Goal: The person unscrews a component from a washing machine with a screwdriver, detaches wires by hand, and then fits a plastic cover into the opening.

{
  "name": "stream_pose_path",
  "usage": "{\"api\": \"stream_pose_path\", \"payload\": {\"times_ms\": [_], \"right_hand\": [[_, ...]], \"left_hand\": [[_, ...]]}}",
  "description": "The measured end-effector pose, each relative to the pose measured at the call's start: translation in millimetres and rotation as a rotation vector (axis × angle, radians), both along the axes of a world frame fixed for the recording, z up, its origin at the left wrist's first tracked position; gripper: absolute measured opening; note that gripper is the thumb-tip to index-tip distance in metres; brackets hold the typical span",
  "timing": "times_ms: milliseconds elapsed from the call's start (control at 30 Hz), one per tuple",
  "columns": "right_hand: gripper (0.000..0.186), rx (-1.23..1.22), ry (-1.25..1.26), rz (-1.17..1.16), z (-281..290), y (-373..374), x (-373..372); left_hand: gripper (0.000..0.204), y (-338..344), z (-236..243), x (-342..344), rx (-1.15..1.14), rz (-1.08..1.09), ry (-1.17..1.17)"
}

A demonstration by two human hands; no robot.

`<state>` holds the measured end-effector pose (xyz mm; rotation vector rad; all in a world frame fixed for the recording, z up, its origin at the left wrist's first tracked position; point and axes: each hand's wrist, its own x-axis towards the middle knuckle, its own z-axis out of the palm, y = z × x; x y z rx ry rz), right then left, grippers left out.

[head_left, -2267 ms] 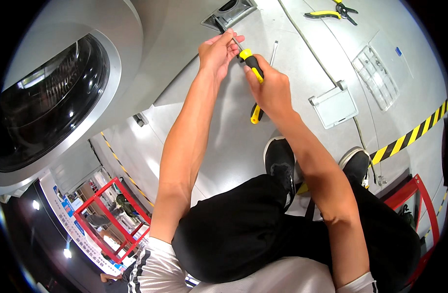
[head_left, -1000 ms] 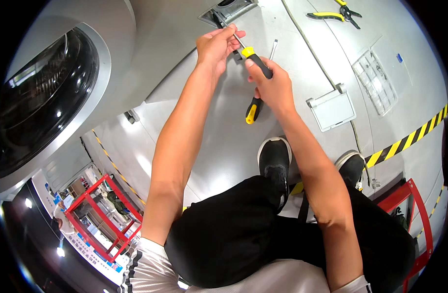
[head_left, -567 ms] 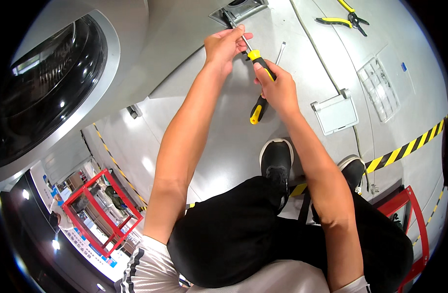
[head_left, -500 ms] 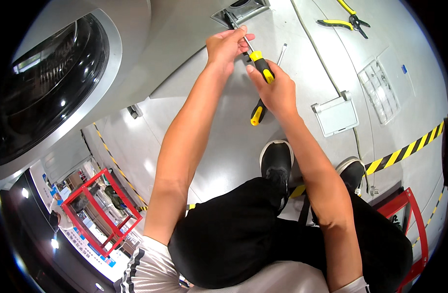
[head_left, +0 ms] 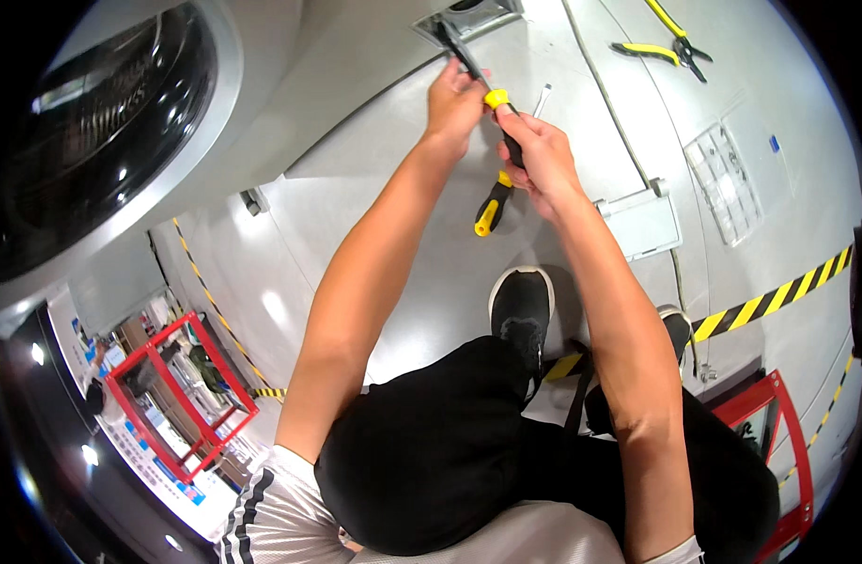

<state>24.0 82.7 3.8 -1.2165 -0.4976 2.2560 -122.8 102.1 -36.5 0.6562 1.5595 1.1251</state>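
My right hand (head_left: pixel 542 155) is wrapped round the black handle of a screwdriver with a yellow collar (head_left: pixel 497 98). Its metal shaft points up and left toward a square recess (head_left: pixel 480 21) in the grey surface beside a car's body. Alongside the shaft runs a narrow black strip (head_left: pixel 461 51), its far end at the recess. My left hand (head_left: pixel 454 111) is closed round the strip's lower part, close to the shaft; some of its fingertips are hidden. A second yellow-and-black screwdriver (head_left: pixel 488 215) lies on the floor below my right hand, partly covered by it.
The grey car body with a dark headlight (head_left: pixel 121 122) fills the left. Yellow-handled pliers (head_left: pixel 677 54), a pale square cover (head_left: pixel 642 226) on a cable and a clear compartment tray (head_left: pixel 724 183) lie right. Yellow-black tape (head_left: pixel 774 294) crosses the floor; red frames (head_left: pixel 182 395) stand behind.
My right hand has shifted slightly right and its grip has moved up to the screwdriver's collar. My left hand has moved right and a little lower, uncovering more of the black strip. The view has shifted slightly.
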Motion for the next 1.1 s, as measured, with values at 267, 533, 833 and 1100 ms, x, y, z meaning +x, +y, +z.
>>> {"api": "stream_pose_path", "payload": {"times_ms": [267,533,833,1100], "right_hand": [[0.025,0.042,-0.066,0.065,13.7,3.7,-2.9],[0.026,0.031,-0.053,0.114,14.5,5.9,1.1],[0.031,-0.080,0.085,0.081,13.1,3.1,-0.5],[0.034,-0.119,0.164,0.084,11.6,8.1,6.8]], "left_hand": [[0.041,16.3,11.8,5.2,-0.069,0.055,-0.203],[0.075,3.0,4.9,-1.7,-0.091,-0.037,-0.193],[0.064,-20.5,-7.5,-17.1,-0.091,0.039,-0.159],[0.063,-30.1,9.1,-14.5,-0.079,0.050,-0.100]]}}
